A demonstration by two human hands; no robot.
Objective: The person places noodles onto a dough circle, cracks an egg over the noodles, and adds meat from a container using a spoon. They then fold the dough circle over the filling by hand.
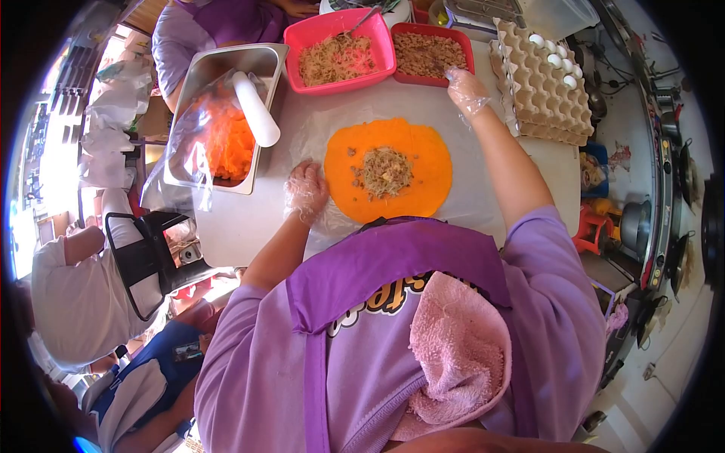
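A flat orange sheet of dough (344, 175) lies on clear plastic on the table, with a mound of shredded filling and ground meat (387, 172) at its middle. My left hand (306, 190), in a clear plastic glove, rests on the plastic just left of the dough, fingers lying loosely down. Also gloved, my right hand (467, 93) reaches to the near right corner of a red container (468, 54) of crumbly cooked ground meat (427, 54). Its fingers are closed together there; what they hold is too small to make out.
Left stands a metal pan (264, 59) of orange mash (229, 140), with a white roller (255, 109) across it. A pink basin (293, 47) of shredded filling sits at the back. Stacked egg trays (540, 90) hold several eggs at right. Other people (181, 41) are nearby.
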